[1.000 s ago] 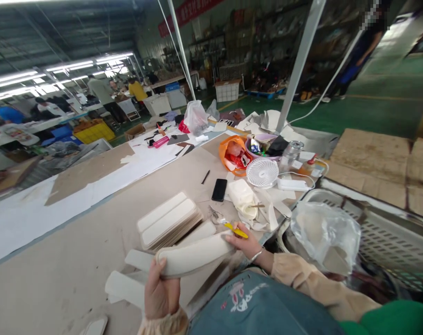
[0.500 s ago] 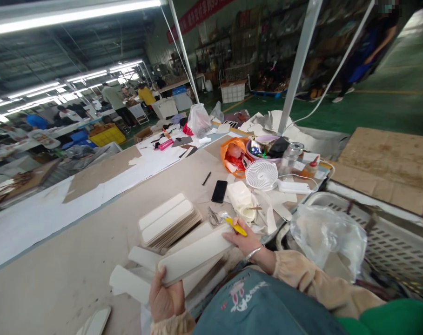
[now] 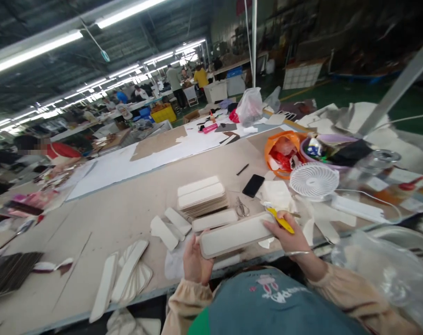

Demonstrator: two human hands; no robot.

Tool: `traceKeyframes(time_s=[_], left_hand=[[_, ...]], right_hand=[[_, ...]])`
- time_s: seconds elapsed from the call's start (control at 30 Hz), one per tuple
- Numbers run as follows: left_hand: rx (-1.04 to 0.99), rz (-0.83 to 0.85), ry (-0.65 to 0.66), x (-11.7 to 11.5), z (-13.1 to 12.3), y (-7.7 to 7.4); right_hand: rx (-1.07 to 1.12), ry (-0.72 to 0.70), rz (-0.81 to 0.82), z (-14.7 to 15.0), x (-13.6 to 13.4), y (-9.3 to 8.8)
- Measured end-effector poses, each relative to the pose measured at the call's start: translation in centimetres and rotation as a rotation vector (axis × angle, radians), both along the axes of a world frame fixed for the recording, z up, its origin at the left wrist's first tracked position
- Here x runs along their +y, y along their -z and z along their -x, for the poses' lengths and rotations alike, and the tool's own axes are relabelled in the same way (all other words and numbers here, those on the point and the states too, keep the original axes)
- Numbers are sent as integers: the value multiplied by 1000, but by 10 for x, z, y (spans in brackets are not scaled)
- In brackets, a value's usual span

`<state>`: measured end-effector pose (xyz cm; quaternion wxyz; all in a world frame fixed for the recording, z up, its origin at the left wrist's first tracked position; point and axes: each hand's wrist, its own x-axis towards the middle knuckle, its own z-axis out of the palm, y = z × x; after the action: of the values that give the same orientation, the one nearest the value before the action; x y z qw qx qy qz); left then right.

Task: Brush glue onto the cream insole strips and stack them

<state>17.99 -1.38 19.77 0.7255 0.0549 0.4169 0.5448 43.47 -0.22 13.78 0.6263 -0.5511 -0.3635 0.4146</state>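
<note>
Head cam: view's swung L vs 1 s ago; fanned strips [image 3: 132, 274] now in sight, left of grip. Pale strip [image 3: 237, 235], bowed then, now straight betw. our L hand [image 3: 197, 260] & R hand [image 3: 290, 232], both grasping ends, R also w/ yellow-handled tool [image 3: 283, 221]. Stack [image 3: 202, 197] just beyond grip. We judge strip's still being worked.

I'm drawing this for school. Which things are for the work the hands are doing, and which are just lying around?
Seem part of the work:
long pale strip, held by left hand and right hand
yellow tool, in the right hand
stack of pale strips

Probably just lying around:
black phone
white fan
orange bag
</note>
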Motion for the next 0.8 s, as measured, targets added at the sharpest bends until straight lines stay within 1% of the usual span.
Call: traceKeyframes(time_s=[0.07,0.27,0.37,0.47,0.57,0.8], left_hand=[[10,11,5,-6,-1,2],[235,-37,102,-26,-6,15],[310,-49,111,-31,-6,20],[362,-41,107,-34,-7,23],[375,-43,105,-38,-9,24],[332,-42,61,-50,-14,22]], right_hand=[[-14,-13,7,-4,0,0],[-210,-53,-14,-13,-6,-7],[-278,-101,-51,-17,-6,-9],[-327,-97,-78,-19,-6,-10],[-325,-100,-82,-22,-6,-11],[-283,-118,-98,-27,-12,-9]])
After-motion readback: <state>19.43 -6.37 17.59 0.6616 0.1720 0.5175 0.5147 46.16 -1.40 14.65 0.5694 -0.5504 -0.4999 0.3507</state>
